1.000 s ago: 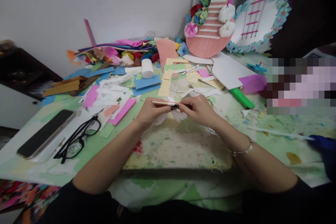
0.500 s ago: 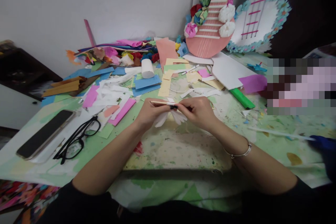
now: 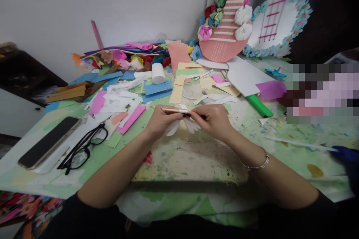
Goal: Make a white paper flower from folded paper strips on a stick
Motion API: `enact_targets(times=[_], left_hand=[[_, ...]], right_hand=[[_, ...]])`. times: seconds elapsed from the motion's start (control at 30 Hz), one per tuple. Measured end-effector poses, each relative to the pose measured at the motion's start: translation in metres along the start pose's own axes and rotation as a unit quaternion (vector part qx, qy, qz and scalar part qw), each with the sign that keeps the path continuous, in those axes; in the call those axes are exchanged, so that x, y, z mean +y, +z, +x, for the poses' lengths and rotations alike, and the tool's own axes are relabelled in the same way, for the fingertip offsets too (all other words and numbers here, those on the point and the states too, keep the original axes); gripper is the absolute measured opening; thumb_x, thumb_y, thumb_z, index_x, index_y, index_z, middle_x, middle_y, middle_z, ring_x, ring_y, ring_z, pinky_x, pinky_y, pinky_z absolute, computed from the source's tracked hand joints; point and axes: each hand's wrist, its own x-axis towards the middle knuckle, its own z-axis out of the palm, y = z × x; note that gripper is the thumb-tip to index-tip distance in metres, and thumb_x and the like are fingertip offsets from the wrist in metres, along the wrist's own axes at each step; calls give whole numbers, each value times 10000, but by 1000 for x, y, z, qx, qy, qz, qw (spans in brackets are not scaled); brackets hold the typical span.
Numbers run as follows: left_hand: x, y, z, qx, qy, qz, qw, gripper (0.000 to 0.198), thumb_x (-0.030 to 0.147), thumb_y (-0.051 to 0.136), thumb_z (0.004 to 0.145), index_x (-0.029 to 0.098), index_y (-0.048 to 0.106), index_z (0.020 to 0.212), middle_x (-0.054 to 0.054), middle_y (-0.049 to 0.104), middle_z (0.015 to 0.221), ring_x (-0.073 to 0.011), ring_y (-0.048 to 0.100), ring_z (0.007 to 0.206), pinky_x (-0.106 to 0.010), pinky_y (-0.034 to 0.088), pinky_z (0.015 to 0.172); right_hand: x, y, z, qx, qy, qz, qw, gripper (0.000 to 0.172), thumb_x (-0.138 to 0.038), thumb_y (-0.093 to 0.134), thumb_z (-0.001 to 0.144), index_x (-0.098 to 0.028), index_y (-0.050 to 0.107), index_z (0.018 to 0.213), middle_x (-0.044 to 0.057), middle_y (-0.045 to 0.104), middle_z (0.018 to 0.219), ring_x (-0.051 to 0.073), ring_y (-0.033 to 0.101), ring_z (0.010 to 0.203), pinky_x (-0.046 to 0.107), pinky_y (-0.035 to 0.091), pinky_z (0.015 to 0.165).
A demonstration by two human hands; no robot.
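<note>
My left hand [image 3: 157, 122] is closed, thumb and fingers pinching a thin pale stick [image 3: 169, 110] that lies roughly level. White paper cut into petal-like strips [image 3: 174, 127] fans out below the fingertips of both hands. My right hand [image 3: 212, 120] is closed too, its thumb and forefinger pressed on the white paper near the stick's right end. The dark-nailed thumb tips almost meet there, and the fingers hide the spot where paper and stick come together. Both hands hover over the near part of a stained pale board [image 3: 193, 160].
Paper scraps, blue paper [image 3: 157, 87] and a white roll [image 3: 158, 73] lie beyond my hands. At left are a phone [image 3: 49, 142] and black glasses [image 3: 84, 147]. Behind stand a pink paper-decorated instrument [image 3: 224, 46] and a flower-edged white one [image 3: 288, 18]. A green roll [image 3: 259, 105] lies right.
My hands keep nearly the same pinching pose on the stick and white paper. The whole view has shifted very slightly.
</note>
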Motion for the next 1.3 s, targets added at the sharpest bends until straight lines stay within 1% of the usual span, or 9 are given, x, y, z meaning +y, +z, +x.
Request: enact_targets(times=[0.27,0.47,0.67,0.9,1.3], left_hand=[[1,-1,-1,3,-2,-2,1000,105,207,775,591,178,779,693,-22,713,644,-93,541,530,-209,370,507],[-1,-1,1,-3,1,1,1000,118,208,776,603,171,781,715,-39,729,694,-108,568,575,-213,381,527],[0,-1,1,-2,3,2,1000,132,206,778,596,157,782,718,-37,724,672,-102,561,569,-202,372,527],[-1,-3,2,-1,5,-1,1000,145,204,774,589,151,783,724,-32,716,653,-99,547,551,-201,356,517],[0,-1,1,4,1,3,1000,130,195,777,567,153,777,691,-37,723,656,-106,570,570,-205,384,532]], right_hand=[[0,1,-1,14,-18,-22,999,451,-408,472,937,-170,654,599,-11,531,515,78,418,488,251,237,507],[0,1,-3,25,-26,-29,999,435,-404,467,941,-173,678,640,-2,569,538,85,451,501,251,251,512],[1,2,-3,29,-35,-40,998,439,-399,464,941,-174,666,623,-9,538,519,85,426,491,248,252,510],[2,3,-2,43,-46,-41,997,432,-396,468,940,-172,670,631,-9,551,523,83,439,488,242,251,504],[0,1,-2,37,-44,-55,997,433,-395,470,935,-167,665,622,-6,564,521,82,447,482,247,239,498]])
